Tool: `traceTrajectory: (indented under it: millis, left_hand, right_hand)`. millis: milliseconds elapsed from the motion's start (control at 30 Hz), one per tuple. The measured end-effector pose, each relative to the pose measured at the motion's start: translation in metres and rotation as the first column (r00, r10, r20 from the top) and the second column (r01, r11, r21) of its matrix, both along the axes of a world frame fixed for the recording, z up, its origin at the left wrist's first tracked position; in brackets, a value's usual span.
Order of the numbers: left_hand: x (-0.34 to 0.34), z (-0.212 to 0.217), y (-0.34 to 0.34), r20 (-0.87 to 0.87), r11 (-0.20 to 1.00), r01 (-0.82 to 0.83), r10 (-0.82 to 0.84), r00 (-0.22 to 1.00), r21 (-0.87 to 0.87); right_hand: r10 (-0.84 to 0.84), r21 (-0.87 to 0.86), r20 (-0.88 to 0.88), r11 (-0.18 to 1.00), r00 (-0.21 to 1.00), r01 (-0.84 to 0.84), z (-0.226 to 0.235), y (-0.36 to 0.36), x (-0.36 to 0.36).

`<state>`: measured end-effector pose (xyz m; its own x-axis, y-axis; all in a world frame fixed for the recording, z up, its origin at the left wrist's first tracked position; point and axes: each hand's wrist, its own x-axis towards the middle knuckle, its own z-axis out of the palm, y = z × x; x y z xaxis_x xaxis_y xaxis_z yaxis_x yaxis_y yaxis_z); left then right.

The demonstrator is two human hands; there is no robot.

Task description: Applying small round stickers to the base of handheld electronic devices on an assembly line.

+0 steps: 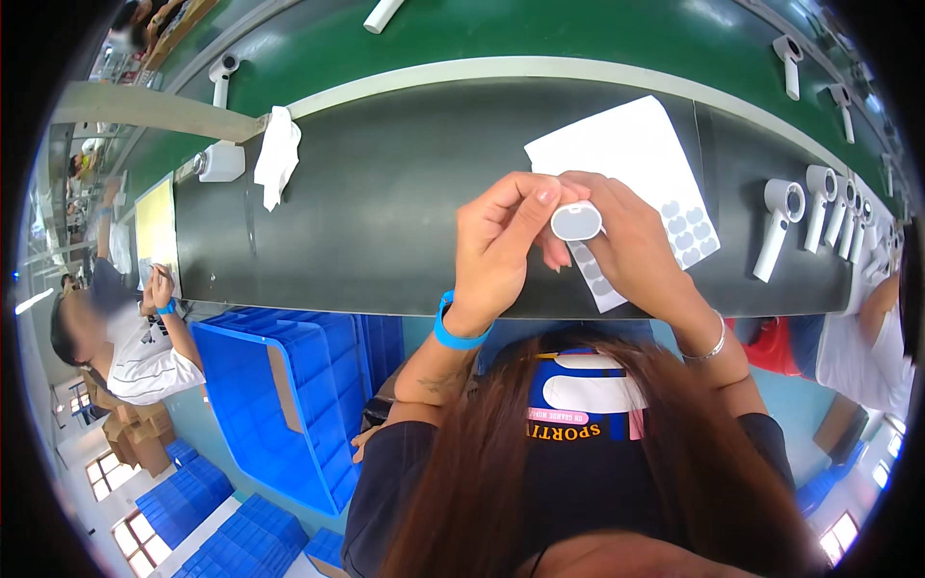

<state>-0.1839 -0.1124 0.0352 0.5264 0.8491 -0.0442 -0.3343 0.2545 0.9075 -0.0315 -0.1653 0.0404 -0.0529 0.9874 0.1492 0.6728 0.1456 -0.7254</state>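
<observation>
Both of my hands meet over the front edge of the dark work mat [385, 212]. My right hand [631, 246] holds a small white part with a grey oval face [576, 222]. My left hand [501, 241], with a blue wristband, presses its fingertips against the top of that same part. Under the hands lies a white sheet of grey oval stickers [665, 183], several stickers left at its lower right.
Several white handheld fan-shaped parts [780, 226] lie at the right of the mat. A white cloth [277, 154] and a white block [222, 162] sit at the left. A green conveyor belt [540, 34] runs behind. Blue crates [279, 405] stand below left, next to a seated person [125, 337].
</observation>
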Motion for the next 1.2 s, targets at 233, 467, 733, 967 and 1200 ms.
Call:
traceTrajectory:
  millis: [233, 467, 733, 967, 1200]
  left_hand:
    - [0.002, 0.004, 0.016, -0.053, 0.992, 0.037, -0.031, 0.998, 0.123]
    - [0.003, -0.035, 0.048, -0.210, 0.883, 0.031, 0.077, 0.975, 0.469]
    - [0.011, -0.078, 0.012, -0.753, 0.543, 0.551, 0.267, 0.601, 0.633]
    - [0.027, -0.072, 0.043, -0.746, 0.444, 0.599, 0.418, 0.519, 0.666]
    - [0.095, -0.085, 0.009, -0.685, 0.343, 0.606, 0.193, 0.702, 0.718]
  right_hand:
    - [0.111, -0.052, 0.024, 0.993, 0.993, -0.110, 0.007, 0.034, 0.024]
    - [-0.120, 0.311, 0.601, 0.946, 0.791, -0.093, -0.042, 0.208, 0.141]
    - [-0.249, 0.259, 0.636, 0.960, 0.731, 0.102, -0.057, 0.210, 0.177]
    - [-0.266, 0.130, 0.138, 0.960, 0.954, 0.249, -0.057, 0.012, 0.133]
    - [-0.488, 0.079, -0.078, 0.866, 0.869, 0.493, -0.085, -0.044, 0.100]
